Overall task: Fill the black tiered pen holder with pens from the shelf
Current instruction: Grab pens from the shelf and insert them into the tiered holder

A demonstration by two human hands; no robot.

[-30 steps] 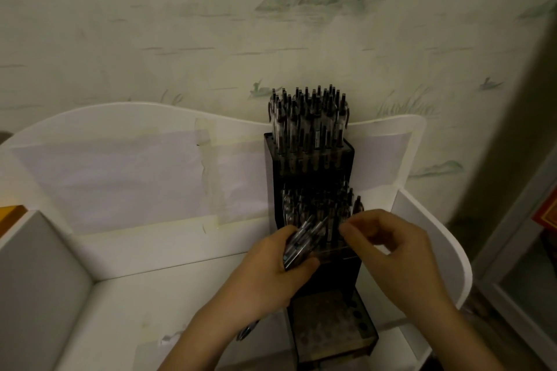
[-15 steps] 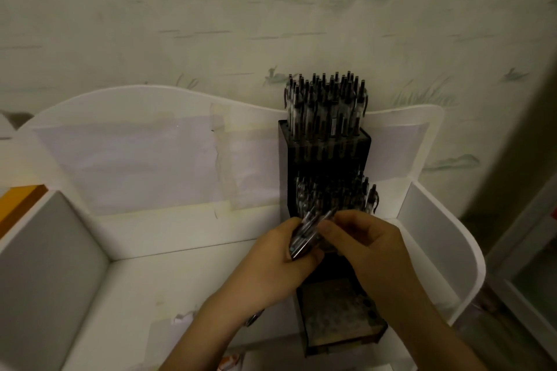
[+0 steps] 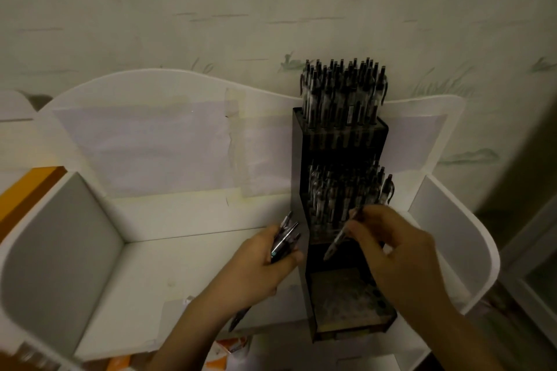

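Nearest, one pen point(image 3: 340, 236) is pinched by the right hand point(image 3: 391, 247), its long axis tilted, tip down-left over the holder point(image 3: 340, 147), whose middle tier lies just beyond. Left of it, spare pens point(image 3: 284, 239) are gripped in the curled left hand point(image 3: 259, 268).

front tier point(image 3: 346, 295): open | middle tier point(image 3: 343, 199): pens block
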